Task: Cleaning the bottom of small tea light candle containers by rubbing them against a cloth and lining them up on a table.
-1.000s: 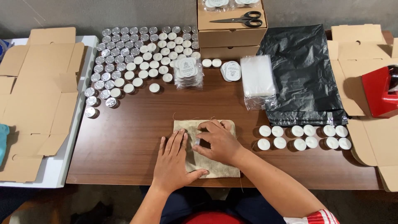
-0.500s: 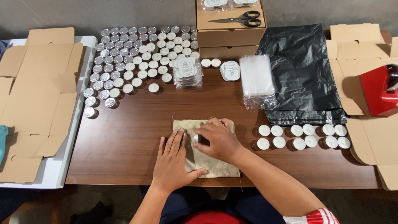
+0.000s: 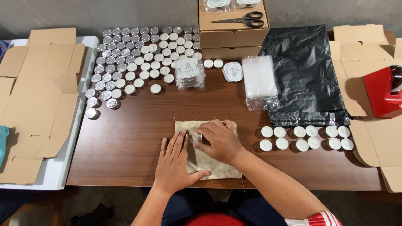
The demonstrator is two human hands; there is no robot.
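1. A brown wooden table (image 3: 125,150) stands before a grey wall, with a white side table (image 3: 54,175) at its left edge
2. Far left of the hands, flat cardboard blanks (image 3: 33,96) lie on the white table
3. Up and left of the hands, many tealights (image 3: 138,54) stand in rows, some showing white wax, some silver cups
4. The left hand (image 3: 175,164) lies flat, fingers spread, on a beige cloth pouch (image 3: 211,166) at the near edge of the table
5. The right hand (image 3: 220,140) rests on the same pouch just beside the left, its fingers curled on a small clear piece (image 3: 199,138); what that piece is cannot be told
6. Beyond the hands, bagged tealight packs (image 3: 189,73) lie on the table, and scissors (image 3: 243,19) rest on stacked boxes (image 3: 232,39)
7. Up and right of the hands lie clear bags (image 3: 260,79) and a black plastic bag (image 3: 303,75)
8. Just right of the right forearm, two rows of white tealights (image 3: 305,138) stand
9. Far right, open cardboard (image 3: 377,146) holds a red tape dispenser (image 3: 385,90)
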